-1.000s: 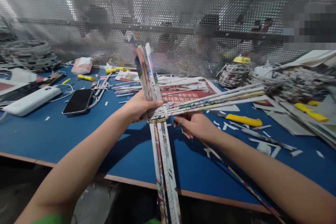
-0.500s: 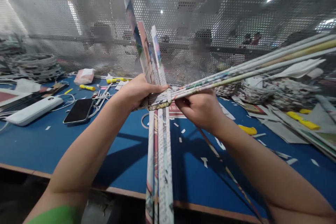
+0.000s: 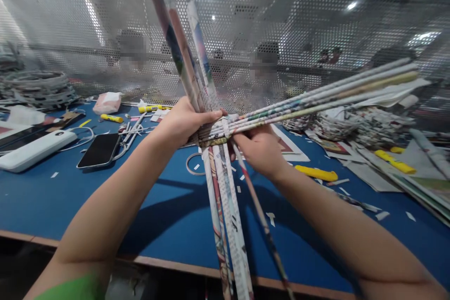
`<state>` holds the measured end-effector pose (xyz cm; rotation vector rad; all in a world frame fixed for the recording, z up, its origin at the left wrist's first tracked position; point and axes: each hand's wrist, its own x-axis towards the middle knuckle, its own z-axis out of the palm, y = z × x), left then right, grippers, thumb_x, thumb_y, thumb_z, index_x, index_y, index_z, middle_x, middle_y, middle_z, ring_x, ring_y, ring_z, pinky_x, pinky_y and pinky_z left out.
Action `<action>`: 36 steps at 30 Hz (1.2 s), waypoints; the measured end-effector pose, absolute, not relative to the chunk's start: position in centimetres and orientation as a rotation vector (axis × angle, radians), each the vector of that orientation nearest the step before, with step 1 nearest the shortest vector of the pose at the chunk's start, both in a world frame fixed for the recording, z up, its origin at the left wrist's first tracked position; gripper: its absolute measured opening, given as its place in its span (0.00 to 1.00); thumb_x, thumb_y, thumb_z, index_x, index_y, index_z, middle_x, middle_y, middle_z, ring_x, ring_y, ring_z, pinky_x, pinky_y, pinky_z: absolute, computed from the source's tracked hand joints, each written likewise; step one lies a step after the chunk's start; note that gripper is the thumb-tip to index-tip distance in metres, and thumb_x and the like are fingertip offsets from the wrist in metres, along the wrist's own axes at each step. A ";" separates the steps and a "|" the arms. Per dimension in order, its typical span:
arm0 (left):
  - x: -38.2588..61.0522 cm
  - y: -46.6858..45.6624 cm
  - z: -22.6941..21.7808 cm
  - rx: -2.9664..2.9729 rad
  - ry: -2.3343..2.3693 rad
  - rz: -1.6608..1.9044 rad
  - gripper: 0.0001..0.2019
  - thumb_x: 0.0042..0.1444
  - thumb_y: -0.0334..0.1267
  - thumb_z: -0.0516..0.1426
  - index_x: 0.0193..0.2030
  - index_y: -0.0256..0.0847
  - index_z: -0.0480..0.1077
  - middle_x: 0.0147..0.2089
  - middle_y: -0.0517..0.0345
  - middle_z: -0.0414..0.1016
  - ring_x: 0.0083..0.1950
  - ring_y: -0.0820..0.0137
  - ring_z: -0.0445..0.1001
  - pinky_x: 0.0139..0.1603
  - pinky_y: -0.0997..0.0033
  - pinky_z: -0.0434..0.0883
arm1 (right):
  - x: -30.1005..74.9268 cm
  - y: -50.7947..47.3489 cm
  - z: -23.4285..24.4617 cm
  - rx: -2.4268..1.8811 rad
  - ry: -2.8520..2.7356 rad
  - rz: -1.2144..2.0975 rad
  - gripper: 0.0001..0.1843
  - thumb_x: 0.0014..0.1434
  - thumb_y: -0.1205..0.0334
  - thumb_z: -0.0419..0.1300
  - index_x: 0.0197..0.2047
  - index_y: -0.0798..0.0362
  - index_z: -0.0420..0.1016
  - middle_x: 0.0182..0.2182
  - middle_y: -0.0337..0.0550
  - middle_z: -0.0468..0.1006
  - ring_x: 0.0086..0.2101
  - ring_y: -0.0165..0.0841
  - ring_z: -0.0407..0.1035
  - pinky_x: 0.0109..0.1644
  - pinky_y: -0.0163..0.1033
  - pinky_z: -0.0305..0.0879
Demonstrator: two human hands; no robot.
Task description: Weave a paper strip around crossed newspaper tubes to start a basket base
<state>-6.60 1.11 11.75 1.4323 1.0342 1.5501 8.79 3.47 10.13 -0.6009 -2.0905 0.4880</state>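
Note:
Several rolled newspaper tubes (image 3: pixel 230 206) cross one another above the table, forming a cross with a thin strand wound round its middle. My left hand (image 3: pixel 184 119) is closed on the left side of the crossing, thumb lying on top. At the right side my right hand (image 3: pixel 258 147) is closed beneath the sideways tubes (image 3: pixel 316 98), its fingers partly hidden. A thin paper strand (image 3: pixel 262 215) runs from its fingertips down to the lower right. One group of tubes points up and away, another down toward me.
On the blue table (image 3: pixel 158 215) lie a phone (image 3: pixel 99 151), a white power bank (image 3: pixel 38 150), a tape ring (image 3: pixel 190 164) and a yellow glue stick (image 3: pixel 316 173). Woven paper baskets (image 3: pixel 42 89) stand at left. A perforated metal screen (image 3: pixel 225 23) rises behind, people beyond it.
The crossed tubes have turned slightly, their near ends swinging right and far ends left. My right hand has shifted left toward the crossing, and the thin strand has swung left with it.

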 end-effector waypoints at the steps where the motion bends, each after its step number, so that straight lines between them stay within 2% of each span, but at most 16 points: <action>1: -6.5 1.0 11.7 1.452 1.056 1.561 0.09 0.38 0.32 0.62 0.29 0.31 0.72 0.26 0.55 0.74 0.31 0.69 0.72 0.36 0.70 0.70 | 8.7 3.6 9.6 -0.579 -2.051 0.445 0.09 0.53 0.63 0.51 0.28 0.53 0.72 0.19 0.37 0.71 0.27 0.31 0.68 0.36 0.37 0.65; 4: -6.4 0.8 11.7 1.509 1.117 1.595 0.08 0.38 0.33 0.62 0.28 0.32 0.72 0.26 0.56 0.74 0.31 0.68 0.73 0.35 0.69 0.70 | 8.4 4.0 8.4 -0.553 -1.997 0.446 0.10 0.53 0.63 0.51 0.29 0.50 0.73 0.20 0.37 0.72 0.33 0.34 0.69 0.44 0.41 0.63; 6: -6.3 0.8 11.7 1.548 1.174 1.599 0.08 0.39 0.34 0.61 0.28 0.33 0.72 0.27 0.56 0.74 0.32 0.68 0.73 0.36 0.69 0.71 | 8.3 4.3 7.8 -0.535 -1.994 0.499 0.10 0.54 0.62 0.50 0.29 0.49 0.73 0.20 0.37 0.72 0.34 0.35 0.69 0.45 0.42 0.63; 9: -6.2 0.7 11.8 1.610 1.273 1.593 0.07 0.39 0.34 0.61 0.28 0.34 0.72 0.28 0.55 0.74 0.33 0.67 0.73 0.36 0.69 0.71 | 8.5 5.0 7.5 -0.486 -2.000 0.497 0.09 0.52 0.61 0.51 0.32 0.49 0.73 0.25 0.38 0.74 0.37 0.35 0.68 0.47 0.42 0.62; 11: -6.1 0.8 11.8 1.658 1.318 1.597 0.07 0.40 0.34 0.61 0.28 0.34 0.72 0.28 0.55 0.75 0.33 0.66 0.73 0.37 0.69 0.71 | 8.8 5.5 7.5 -0.453 -2.038 0.435 0.08 0.51 0.63 0.52 0.31 0.50 0.73 0.28 0.39 0.74 0.38 0.35 0.68 0.47 0.42 0.62; 14: -5.9 1.0 11.7 1.725 1.364 1.625 0.04 0.41 0.32 0.60 0.27 0.34 0.72 0.28 0.55 0.75 0.33 0.67 0.73 0.37 0.70 0.70 | 9.2 5.8 7.7 -0.451 -2.089 0.381 0.08 0.49 0.65 0.51 0.25 0.52 0.72 0.26 0.40 0.74 0.36 0.35 0.68 0.46 0.42 0.62; 20: -5.8 2.2 10.9 1.788 1.433 1.687 0.04 0.43 0.32 0.58 0.29 0.35 0.72 0.30 0.55 0.76 0.33 0.68 0.74 0.36 0.71 0.70 | 9.2 6.1 8.0 -0.529 -2.035 0.858 0.11 0.50 0.57 0.54 0.23 0.54 0.70 0.20 0.38 0.71 0.27 0.30 0.67 0.34 0.37 0.66; 25: -5.7 2.7 10.3 1.723 1.319 1.681 0.06 0.43 0.33 0.59 0.30 0.34 0.72 0.31 0.55 0.76 0.35 0.68 0.74 0.39 0.70 0.70 | 9.4 6.4 8.8 -0.609 -1.909 1.279 0.16 0.46 0.54 0.61 0.37 0.54 0.72 0.27 0.39 0.75 0.28 0.30 0.69 0.32 0.38 0.68; 28: -6.0 2.7 10.1 1.602 1.165 1.620 0.10 0.42 0.36 0.60 0.33 0.34 0.72 0.32 0.55 0.76 0.36 0.67 0.74 0.40 0.69 0.70 | 9.7 6.4 9.3 -0.561 -1.918 1.330 0.20 0.45 0.54 0.63 0.42 0.51 0.72 0.29 0.38 0.76 0.32 0.31 0.70 0.36 0.39 0.69; 32: -6.4 2.8 10.1 1.467 1.035 1.551 0.12 0.38 0.35 0.62 0.32 0.35 0.72 0.32 0.56 0.75 0.35 0.67 0.73 0.39 0.68 0.70 | 9.7 6.4 9.2 -0.529 -1.953 1.270 0.17 0.45 0.54 0.62 0.39 0.50 0.74 0.33 0.39 0.77 0.38 0.33 0.69 0.41 0.40 0.68; 36: -6.4 2.8 10.1 1.398 1.021 1.528 0.12 0.36 0.34 0.63 0.31 0.35 0.72 0.31 0.56 0.75 0.34 0.68 0.73 0.38 0.69 0.70 | 9.5 6.9 8.8 -0.462 -1.954 1.312 0.16 0.44 0.54 0.63 0.38 0.49 0.75 0.40 0.39 0.75 0.39 0.32 0.69 0.39 0.38 0.69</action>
